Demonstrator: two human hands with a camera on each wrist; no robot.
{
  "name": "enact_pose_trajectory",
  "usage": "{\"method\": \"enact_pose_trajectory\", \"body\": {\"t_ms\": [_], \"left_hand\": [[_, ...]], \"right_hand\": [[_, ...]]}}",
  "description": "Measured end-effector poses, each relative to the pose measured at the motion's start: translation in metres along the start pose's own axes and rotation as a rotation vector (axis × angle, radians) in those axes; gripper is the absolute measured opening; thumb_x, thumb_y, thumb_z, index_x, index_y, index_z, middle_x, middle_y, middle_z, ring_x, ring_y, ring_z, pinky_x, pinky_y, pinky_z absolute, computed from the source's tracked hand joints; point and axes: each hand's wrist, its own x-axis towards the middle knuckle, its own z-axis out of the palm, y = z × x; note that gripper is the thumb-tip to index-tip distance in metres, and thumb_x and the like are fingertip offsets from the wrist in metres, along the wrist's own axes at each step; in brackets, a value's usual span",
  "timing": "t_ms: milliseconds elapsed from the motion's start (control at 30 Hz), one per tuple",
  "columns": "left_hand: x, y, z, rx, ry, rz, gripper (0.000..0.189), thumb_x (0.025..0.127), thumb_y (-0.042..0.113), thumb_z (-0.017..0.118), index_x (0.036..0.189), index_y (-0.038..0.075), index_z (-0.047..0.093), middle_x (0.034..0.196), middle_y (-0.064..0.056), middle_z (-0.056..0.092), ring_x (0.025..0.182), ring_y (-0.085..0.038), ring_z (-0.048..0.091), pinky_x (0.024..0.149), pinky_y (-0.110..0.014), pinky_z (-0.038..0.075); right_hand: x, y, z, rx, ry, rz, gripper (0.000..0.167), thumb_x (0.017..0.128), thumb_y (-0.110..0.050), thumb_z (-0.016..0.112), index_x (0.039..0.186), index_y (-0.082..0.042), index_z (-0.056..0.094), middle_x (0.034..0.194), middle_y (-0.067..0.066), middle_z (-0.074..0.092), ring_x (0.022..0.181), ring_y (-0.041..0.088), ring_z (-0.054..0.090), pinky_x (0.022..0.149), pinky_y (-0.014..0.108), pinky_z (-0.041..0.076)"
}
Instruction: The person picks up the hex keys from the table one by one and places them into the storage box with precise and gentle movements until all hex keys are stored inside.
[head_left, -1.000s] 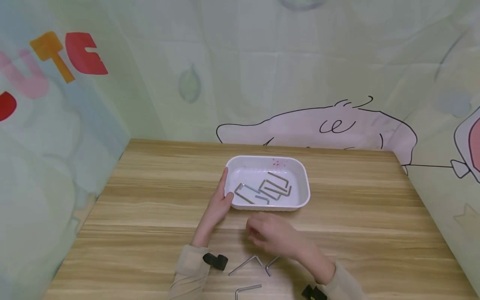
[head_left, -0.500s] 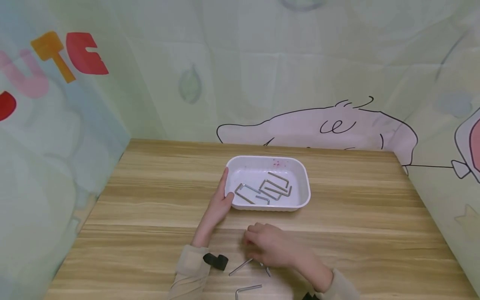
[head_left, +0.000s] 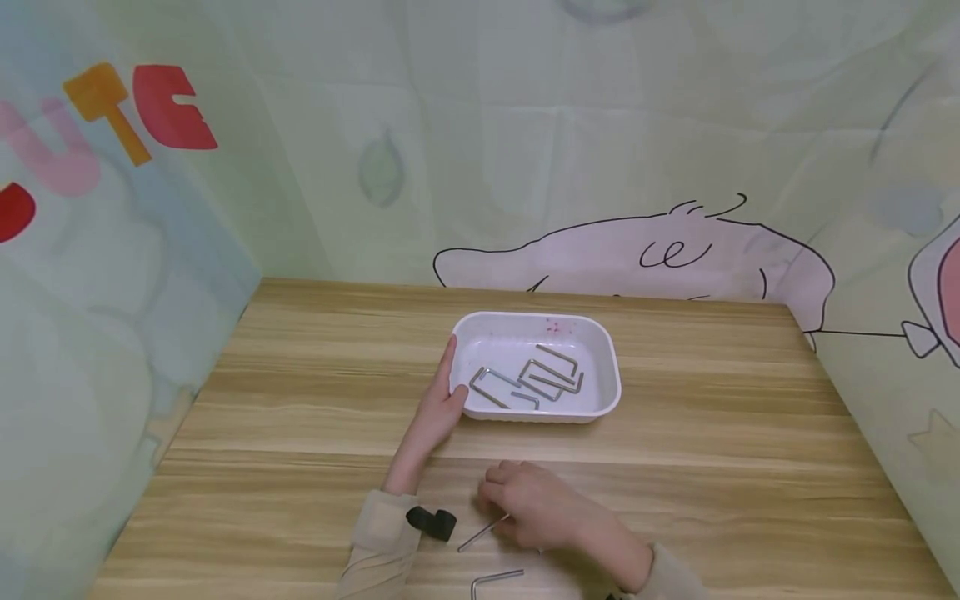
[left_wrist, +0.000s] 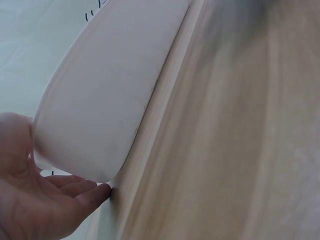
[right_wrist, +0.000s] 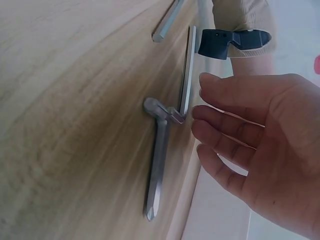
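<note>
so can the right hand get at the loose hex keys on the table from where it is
Probably yes: in its wrist view, the right hand appears to hold nothing, its fingertips are close to the hex keys, and nothing visible blocks them.

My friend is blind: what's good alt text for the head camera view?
A left hand holds a white tray of bent rods on a wooden table, while a right hand hovers by loose rods nearer the viewer. Behind is a cartoon backdrop.

The right hand (head_left: pixel 543 504) has been moved toward six o'clock, farther from the white tray (head_left: pixel 533 417); one L-shaped rod (right_wrist: pixel 158 167) is now nearly covered, and the neighbouring rod's (head_left: pixel 480 536) bend hidden, overhead.
</note>
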Motion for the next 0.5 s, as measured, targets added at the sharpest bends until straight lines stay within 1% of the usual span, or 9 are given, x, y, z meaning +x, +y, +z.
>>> {"method": "enact_pose_trajectory", "body": {"t_ms": [267, 500], "left_hand": [[-0.0007, 0.0005, 0.0006, -0.002, 0.001, -0.004, 0.077, 0.090, 0.003, 0.041, 0.156, 0.026, 0.009, 0.162, -0.006, 0.015, 0.149, -0.025, 0.018, 0.123, -0.043, 0.017], [-0.0010, 0.0012, 0.0003, -0.004, -0.002, -0.013, 0.077, 0.090, 0.003, 0.040, 0.156, 0.028, 0.008, 0.163, -0.005, 0.014, 0.149, -0.025, 0.017, 0.123, -0.043, 0.017]], "right_hand": [[-0.0006, -0.0017, 0.0027, -0.010, 0.007, -0.006, 0.020, 0.073, -0.017, 0.075, 0.084, -0.023, 0.059, 0.080, -0.014, 0.051, 0.080, 0.003, 0.049, 0.076, 0.017, 0.047], [0.0009, -0.0025, 0.0061, -0.017, -0.021, 0.009, 0.020, 0.073, -0.018, 0.075, 0.082, -0.024, 0.058, 0.081, -0.015, 0.051, 0.080, 0.002, 0.048, 0.075, 0.017, 0.046]]}}
